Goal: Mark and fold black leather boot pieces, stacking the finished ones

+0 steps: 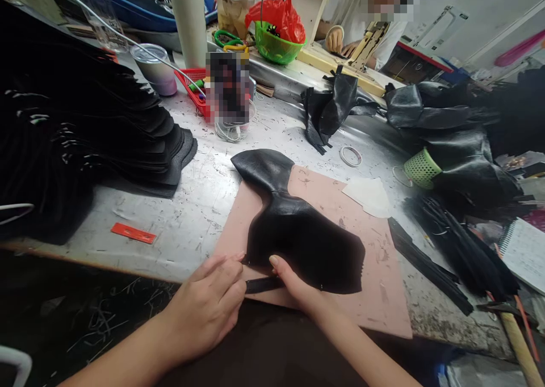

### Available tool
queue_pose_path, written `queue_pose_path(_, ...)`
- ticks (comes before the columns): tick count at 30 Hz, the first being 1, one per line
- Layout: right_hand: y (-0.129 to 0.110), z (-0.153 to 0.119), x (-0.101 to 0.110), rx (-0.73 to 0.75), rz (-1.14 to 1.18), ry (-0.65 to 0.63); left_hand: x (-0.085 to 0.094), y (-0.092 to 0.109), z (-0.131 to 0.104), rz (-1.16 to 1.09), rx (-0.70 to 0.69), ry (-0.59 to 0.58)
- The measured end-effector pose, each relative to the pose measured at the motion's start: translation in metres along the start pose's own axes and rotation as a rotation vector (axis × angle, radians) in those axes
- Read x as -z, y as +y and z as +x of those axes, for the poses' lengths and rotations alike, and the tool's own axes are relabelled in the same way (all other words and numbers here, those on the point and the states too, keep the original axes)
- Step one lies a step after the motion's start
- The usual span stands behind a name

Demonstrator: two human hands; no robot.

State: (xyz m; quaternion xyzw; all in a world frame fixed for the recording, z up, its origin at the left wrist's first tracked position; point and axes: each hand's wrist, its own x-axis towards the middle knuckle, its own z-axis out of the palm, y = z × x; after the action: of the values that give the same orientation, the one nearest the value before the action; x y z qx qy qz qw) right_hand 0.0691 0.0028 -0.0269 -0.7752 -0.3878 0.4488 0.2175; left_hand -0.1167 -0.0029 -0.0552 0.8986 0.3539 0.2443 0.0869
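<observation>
A black leather piece (302, 239) with a curved top end and a wide lower panel lies over a pink board (378, 268). My left hand (215, 293) is closed at the lower left corner of the leather, its fingers pinched together. A narrow black strip (264, 285) runs from this hand across to my right hand (292, 279). On the right hand, the thumb rests on the leather's lower edge, while the other fingers are hidden beneath, so the leather edge and strip sit in its grip.
Stacked black pieces (140, 131) rise at the left, near an orange-red strip (133, 233). A tape roll (351, 156), white paper (368, 197), black strips (430, 265) and a green basket (422, 168) lie rightward. Across the table, a person's hands (336, 38) work beside a machine.
</observation>
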Motion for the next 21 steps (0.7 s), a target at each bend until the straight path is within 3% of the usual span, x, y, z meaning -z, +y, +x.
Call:
queue_pose_path(3,-0.006,0.000,0.003,-0.038,-0.017,-0.049,-0.001,0.000,0.000,0.011,-0.007,0.014)
queue_pose_path(6,0.004,0.010,0.004,-0.019,-0.044,-0.128,0.000,0.001,0.000,0.011,-0.003,0.022)
queue_pose_path(10,0.028,0.023,0.003,0.150,-0.048,-0.172,0.000,0.001,0.000,-0.007,0.006,0.011)
queue_pose_path(16,0.048,0.031,-0.001,0.396,-0.045,-0.099,-0.001,0.001,-0.002,-0.009,0.011,0.003)
queue_pose_path(21,0.050,0.032,-0.001,0.350,-0.007,-0.215,-0.001,0.002,-0.003,0.024,-0.002,0.016)
